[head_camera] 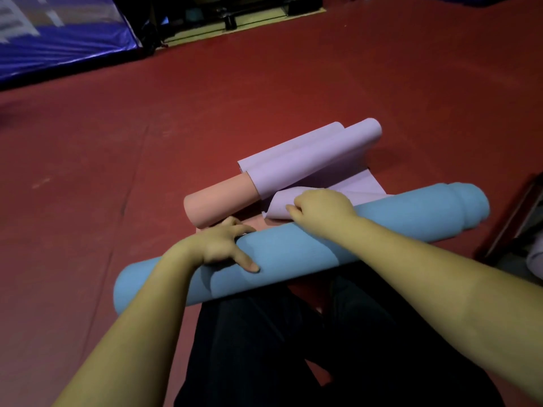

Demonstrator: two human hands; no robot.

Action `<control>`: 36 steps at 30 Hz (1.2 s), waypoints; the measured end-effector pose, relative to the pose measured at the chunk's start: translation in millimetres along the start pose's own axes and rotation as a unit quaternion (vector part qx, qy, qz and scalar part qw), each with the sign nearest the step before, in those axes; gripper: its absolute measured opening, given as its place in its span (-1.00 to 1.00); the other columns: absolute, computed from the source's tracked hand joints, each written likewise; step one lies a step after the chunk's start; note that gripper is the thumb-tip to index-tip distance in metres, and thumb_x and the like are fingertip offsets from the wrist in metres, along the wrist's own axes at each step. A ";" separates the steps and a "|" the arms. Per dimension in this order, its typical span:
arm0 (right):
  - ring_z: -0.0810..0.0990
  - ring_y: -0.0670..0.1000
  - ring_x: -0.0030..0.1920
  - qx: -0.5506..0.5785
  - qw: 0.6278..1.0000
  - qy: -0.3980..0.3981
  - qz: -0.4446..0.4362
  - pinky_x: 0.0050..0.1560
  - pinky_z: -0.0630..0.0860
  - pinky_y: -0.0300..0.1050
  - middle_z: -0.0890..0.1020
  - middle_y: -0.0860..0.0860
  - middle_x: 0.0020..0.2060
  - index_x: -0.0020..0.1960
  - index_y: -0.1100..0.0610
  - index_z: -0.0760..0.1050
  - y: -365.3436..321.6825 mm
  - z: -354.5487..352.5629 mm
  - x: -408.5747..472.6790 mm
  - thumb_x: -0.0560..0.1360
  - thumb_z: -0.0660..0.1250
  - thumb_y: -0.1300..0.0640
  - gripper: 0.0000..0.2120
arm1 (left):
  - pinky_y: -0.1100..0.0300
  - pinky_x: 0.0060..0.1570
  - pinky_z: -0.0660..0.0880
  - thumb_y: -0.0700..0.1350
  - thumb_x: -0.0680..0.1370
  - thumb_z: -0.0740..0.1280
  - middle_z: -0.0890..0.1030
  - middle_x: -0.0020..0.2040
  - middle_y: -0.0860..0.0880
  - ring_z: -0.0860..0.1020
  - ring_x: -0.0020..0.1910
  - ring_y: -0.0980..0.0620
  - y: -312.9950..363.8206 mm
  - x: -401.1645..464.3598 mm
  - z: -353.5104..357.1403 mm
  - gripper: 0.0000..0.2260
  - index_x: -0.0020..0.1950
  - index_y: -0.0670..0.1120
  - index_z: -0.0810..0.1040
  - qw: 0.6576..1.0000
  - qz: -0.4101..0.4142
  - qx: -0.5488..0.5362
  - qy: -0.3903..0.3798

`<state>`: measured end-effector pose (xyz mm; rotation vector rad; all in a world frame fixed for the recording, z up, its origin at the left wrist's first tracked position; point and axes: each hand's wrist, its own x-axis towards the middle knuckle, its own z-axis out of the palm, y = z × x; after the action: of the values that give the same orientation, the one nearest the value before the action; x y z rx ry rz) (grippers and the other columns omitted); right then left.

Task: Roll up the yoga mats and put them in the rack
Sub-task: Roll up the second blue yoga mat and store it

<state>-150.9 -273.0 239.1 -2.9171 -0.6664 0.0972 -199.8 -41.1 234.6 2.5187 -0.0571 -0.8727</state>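
Note:
A rolled blue yoga mat [293,254] lies across my lap, running from lower left to upper right. My left hand [226,245] rests on top of it with fingers spread and the thumb pointing down its near side. My right hand [320,208] reaches over the blue roll and pinches the curled near corner of a lilac mat [311,160], which lies loosely rolled on the floor beyond. A rolled salmon-pink mat [219,202] sticks out from under the lilac one toward the left.
Red floor [117,171] spreads all around. A blue padded mat [58,33] lies at the far left. Dark equipment on a pale strip [235,24] stands at the far edge. A dark frame [526,212] shows at the right border.

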 end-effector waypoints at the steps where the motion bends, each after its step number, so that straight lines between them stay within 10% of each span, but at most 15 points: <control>1: 0.52 0.17 0.12 -0.006 1.000 0.009 0.000 -0.11 0.34 -0.04 0.61 0.11 0.05 0.05 0.12 0.58 -3.2 3.9 -5.1 0.63 0.10 -0.12 -0.60 | 0.07 0.30 0.34 0.35 0.04 0.52 0.37 0.19 0.09 0.37 0.23 0.04 -1.6 4.3 -2.4 -0.23 0.24 0.31 0.47 1.000 -0.003 -0.004 -0.005; 10: 0.55 0.18 -0.23 -0.032 0.996 0.067 0.044 -0.06 0.46 0.04 0.59 0.16 -0.29 -0.19 0.17 0.57 -9.2 42.7 -30.1 0.43 0.01 -0.32 -0.39 | 0.06 0.24 0.44 0.27 0.05 0.52 0.55 0.17 0.11 0.53 0.16 0.08 -10.6 18.9 -5.7 -0.35 0.12 0.17 0.62 0.992 0.027 -0.113 0.051; 19: 0.53 0.17 0.11 -0.048 0.998 0.032 0.035 0.11 0.35 0.01 0.62 0.14 0.07 0.16 0.15 0.55 -9.3 34.2 -4.6 0.56 0.02 -0.32 -0.39 | -0.03 0.10 0.44 0.28 0.54 0.14 0.55 0.10 -0.07 0.48 0.06 -0.15 -29.2 2.9 68.8 -0.45 0.32 -0.05 0.57 0.880 0.088 0.162 0.438; 26: 0.56 0.20 0.15 -0.029 0.998 -0.024 0.051 0.11 0.42 -0.01 0.63 0.17 0.13 0.19 0.14 0.59 -8.6 21.9 9.8 0.56 0.02 -0.33 -0.36 | -0.36 0.21 0.35 0.43 0.09 0.48 0.45 0.38 -0.21 0.45 0.30 -0.33 -31.7 5.5 79.7 0.06 0.45 -0.06 0.32 0.889 0.040 0.303 0.341; 36: 0.55 0.20 0.15 0.000 0.994 -0.104 0.037 0.03 0.39 0.01 0.61 0.15 0.16 0.14 0.10 0.57 -8.8 -21.3 -0.2 0.62 0.00 -0.22 -0.49 | -0.05 0.19 0.39 0.46 0.18 0.33 0.44 0.36 0.06 0.45 0.28 -0.09 -6.3 -10.4 44.9 -0.02 0.51 0.08 0.20 0.916 0.047 0.285 0.280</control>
<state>-152.9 -268.0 261.6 -2.9569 -0.5847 0.4156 -235.4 -52.4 207.0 3.1791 -0.2758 -0.0541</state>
